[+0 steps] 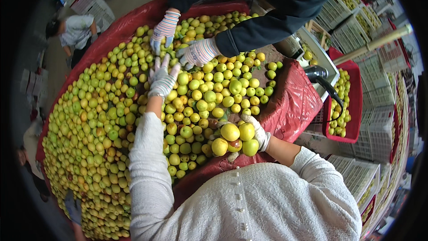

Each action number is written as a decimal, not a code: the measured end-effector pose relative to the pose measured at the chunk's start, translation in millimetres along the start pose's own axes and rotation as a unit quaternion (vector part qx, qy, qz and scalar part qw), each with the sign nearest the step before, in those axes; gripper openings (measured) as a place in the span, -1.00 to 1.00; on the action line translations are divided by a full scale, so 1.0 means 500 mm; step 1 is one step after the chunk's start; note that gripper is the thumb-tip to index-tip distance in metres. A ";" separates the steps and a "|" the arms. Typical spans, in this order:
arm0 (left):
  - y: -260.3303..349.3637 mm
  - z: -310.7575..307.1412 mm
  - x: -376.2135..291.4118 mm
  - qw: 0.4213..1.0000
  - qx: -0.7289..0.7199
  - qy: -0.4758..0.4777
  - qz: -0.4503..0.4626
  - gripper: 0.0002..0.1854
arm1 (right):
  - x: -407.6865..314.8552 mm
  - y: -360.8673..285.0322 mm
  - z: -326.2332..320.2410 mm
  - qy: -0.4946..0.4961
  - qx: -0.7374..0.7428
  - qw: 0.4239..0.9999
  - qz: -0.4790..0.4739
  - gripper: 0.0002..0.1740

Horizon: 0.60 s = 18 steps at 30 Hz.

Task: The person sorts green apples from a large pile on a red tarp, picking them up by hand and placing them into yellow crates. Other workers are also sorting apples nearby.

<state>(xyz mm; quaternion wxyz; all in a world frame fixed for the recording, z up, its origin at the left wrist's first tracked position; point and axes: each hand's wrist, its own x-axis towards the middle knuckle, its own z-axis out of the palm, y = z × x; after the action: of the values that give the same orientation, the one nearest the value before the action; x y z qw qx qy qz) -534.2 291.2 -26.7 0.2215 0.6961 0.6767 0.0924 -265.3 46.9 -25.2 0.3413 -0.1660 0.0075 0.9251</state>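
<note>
A wide heap of small green and yellow round fruit (97,120) lies on red plastic sheeting (287,97). Near its middle, my left hand (163,78), in a striped work glove, reaches over the fruit with fingers spread; whether a fruit is under the palm is hidden. Close to my body at the near edge, my right hand (259,132), also gloved, cradles several larger yellow-green fruits (230,132), one with a brown patch. Its fingers are partly hidden behind them. Brown patches also mark some fruits in the heap.
Opposite, a co-worker's two striped gloves (199,53) touch the heap beside my left hand. At right are a red-lined crate of fruit (356,107), a white tray (326,57), a black handheld device (316,73) with a cable, and stacked crates (376,130). Other people are at left.
</note>
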 end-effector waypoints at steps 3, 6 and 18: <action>0.045 0.015 -0.052 0.997 -0.018 -0.043 0.056 -0.19 | -0.003 -0.003 0.014 -0.055 -0.049 0.997 0.021 -0.04; 0.108 0.040 -0.110 0.984 0.056 0.048 0.160 -0.32 | -0.005 0.004 0.003 -0.031 -0.042 0.998 0.023 -0.09; 0.350 0.191 -0.165 0.939 0.154 -0.247 0.183 -0.33 | -0.119 -0.008 0.014 -0.170 0.180 0.969 0.018 -0.09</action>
<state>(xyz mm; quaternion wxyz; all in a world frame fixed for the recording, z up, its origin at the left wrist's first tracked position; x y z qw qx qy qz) -340.9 195.1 -21.3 0.2509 0.8344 0.4675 -0.1494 -222.4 13.4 0.3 0.3455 0.0583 0.1191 0.9290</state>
